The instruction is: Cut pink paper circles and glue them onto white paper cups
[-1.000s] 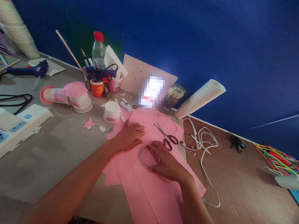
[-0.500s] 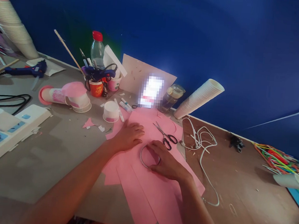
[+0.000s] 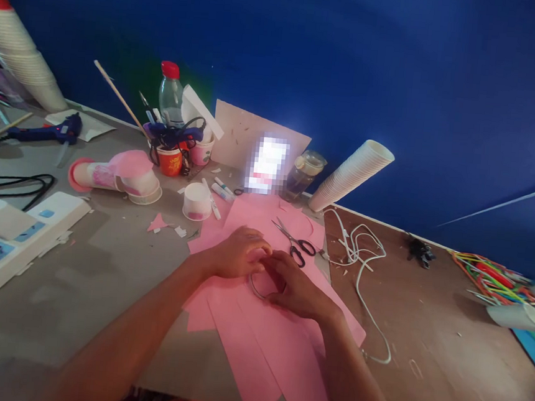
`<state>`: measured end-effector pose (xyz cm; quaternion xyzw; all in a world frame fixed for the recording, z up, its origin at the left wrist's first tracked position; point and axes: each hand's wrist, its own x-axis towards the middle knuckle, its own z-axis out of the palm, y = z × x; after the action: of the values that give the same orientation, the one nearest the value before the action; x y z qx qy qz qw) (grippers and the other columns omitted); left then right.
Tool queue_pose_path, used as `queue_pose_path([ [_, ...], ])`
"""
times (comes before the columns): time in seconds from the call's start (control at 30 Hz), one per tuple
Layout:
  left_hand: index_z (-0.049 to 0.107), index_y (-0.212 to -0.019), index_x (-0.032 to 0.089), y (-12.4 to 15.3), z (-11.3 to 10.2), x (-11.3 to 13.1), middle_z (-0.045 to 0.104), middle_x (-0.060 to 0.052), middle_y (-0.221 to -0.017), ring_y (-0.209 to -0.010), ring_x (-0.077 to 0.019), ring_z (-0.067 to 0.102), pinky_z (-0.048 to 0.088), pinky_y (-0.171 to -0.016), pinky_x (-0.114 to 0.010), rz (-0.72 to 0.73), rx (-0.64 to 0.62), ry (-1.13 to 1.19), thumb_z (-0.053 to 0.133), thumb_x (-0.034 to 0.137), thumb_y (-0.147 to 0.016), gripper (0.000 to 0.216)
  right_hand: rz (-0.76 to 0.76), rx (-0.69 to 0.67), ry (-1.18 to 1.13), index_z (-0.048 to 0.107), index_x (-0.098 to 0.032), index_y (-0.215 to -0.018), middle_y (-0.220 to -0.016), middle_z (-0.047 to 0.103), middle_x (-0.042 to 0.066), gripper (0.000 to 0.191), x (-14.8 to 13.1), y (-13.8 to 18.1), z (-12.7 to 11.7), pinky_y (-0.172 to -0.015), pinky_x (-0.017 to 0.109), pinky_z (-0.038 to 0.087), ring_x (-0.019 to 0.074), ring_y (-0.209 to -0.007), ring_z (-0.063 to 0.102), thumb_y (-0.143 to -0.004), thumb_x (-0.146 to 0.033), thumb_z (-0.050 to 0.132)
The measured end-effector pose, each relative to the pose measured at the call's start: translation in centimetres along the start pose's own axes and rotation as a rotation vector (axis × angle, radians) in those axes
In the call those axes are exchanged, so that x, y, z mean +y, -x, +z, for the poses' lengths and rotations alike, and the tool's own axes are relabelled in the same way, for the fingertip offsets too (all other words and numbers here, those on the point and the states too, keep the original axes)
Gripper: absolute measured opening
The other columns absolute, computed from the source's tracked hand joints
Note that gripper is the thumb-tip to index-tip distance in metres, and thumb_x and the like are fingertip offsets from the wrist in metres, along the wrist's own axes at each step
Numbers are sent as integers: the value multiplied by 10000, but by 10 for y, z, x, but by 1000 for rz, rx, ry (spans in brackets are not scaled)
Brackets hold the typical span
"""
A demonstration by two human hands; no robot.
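Fingers (image 3: 263,256) of left hand (image 3: 239,255), right hand (image 3: 299,291) hide ring (image 3: 254,288) top; maybe pinching.

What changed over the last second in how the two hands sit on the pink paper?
The left hand slid back from lying flat on the pink paper and curled in against the ring, meeting the right hand. The right hand stayed on the ring; the scissors are unmoved.

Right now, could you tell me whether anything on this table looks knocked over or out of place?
Yes. The stack of white paper cups leans tipped over by the blue wall, and the pink-decorated cup at the left lies on its side. Pink paper scraps are scattered nearby.
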<state>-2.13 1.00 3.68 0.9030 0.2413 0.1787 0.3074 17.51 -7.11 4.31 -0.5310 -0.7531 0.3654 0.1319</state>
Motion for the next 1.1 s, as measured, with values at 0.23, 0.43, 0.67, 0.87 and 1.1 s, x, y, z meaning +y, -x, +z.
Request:
queue_pose_path([
  [0.23,395,-1265,244,3,12,3,476,-68,-1291,-1245,-284,344,330,-999,-401,23,-102,-1,750,432,-572,801,31,81,-36,415,-192,-1267,-1244,476,93,743,-3,-1,2,-979,399,365,250,-1145,453,-599,-209,740],
  [0.43,95,-1433,233,6,19,8,389,-126,-1381,-1291,-338,266,272,-1007,-450,8,-152,-106,716,495,-601,1071,39,87,-53,291,-179,-1365,-1384,371,148,891,3,0,5,-1035,446,305,295,-1280,349,-593,-223,735],
  [0.67,98,-1436,231,5,23,8,411,-119,-1346,-1222,-311,342,267,-1003,-430,28,-148,-140,713,487,-611,1060,52,96,-48,289,-172,-1373,-1407,355,153,903,2,1,6,-1052,467,286,308,-1317,301,-590,-238,732],
  [0.87,117,-1432,203,5,22,7,448,-116,-1319,-1194,-301,365,276,-995,-407,24,-172,-126,714,473,-624,1041,85,84,-44,271,-175,-1386,-1406,352,153,911,1,2,7,-1039,466,306,309,-1309,311,-601,-240,729],
  [1.1,152,-1416,245,5,21,10,487,-111,-1287,-1180,-296,394,312,-958,-405,11,-180,-105,697,455,-656,959,109,66,-33,294,-178,-1380,-1379,355,148,875,-1,2,7,-1045,467,302,307,-1315,291,-626,-279,726],
])
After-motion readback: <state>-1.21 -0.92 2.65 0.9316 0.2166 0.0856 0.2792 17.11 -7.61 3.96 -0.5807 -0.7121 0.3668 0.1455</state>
